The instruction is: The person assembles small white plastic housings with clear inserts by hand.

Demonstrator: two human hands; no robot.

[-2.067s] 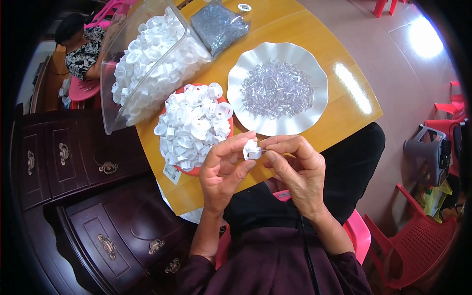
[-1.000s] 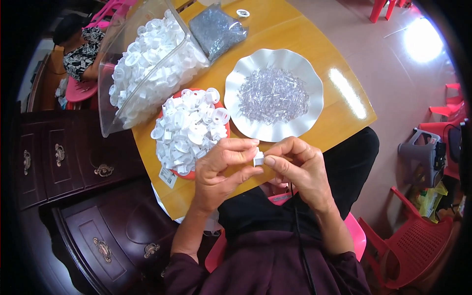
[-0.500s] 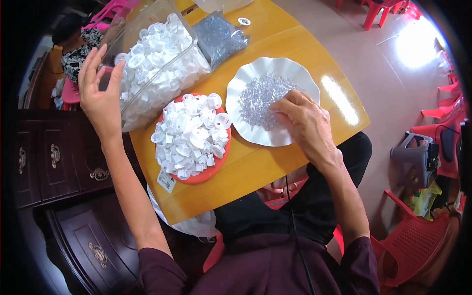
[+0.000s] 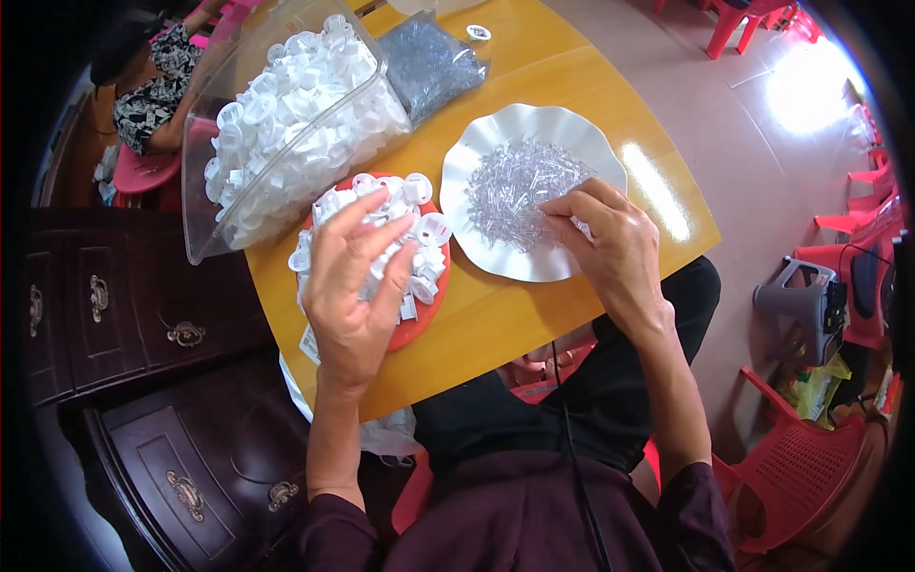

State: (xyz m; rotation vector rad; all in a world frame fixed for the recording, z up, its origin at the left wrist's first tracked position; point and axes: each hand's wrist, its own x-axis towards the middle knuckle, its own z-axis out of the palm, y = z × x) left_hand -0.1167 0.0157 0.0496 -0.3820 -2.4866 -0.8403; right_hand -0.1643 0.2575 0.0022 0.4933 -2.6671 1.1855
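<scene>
My left hand [image 4: 357, 291] hovers over a heap of white plastic parts [image 4: 425, 276] on a round red plate [image 4: 434, 310]. Its fingers are apart and I see nothing between them. At the right, my right hand [image 4: 610, 243] reaches over the edge of a white scalloped dish [image 4: 527, 268]. Thumb and forefinger are pinched together at a pile of small clear plastic pieces [image 4: 519, 191]. Whatever lies between those fingertips is too small or hidden to make out. Behind the red plate stands a clear plastic bin [image 4: 205, 214], full of more white parts [image 4: 305, 95].
Beyond the bin lies a bag of dark clear plastic [image 4: 434, 71] beside one loose white part [image 4: 478, 32]. The yellow table [image 4: 496, 324] ends close to my lap. Dark wooden drawers [image 4: 133, 315] flank it at the left. Another person [image 4: 157, 91] sits at the far left.
My left hand has swung right and nearer, from beside the bin to over the red plate's heap. My right hand stays at the clear pieces, its fingertips still together.
</scene>
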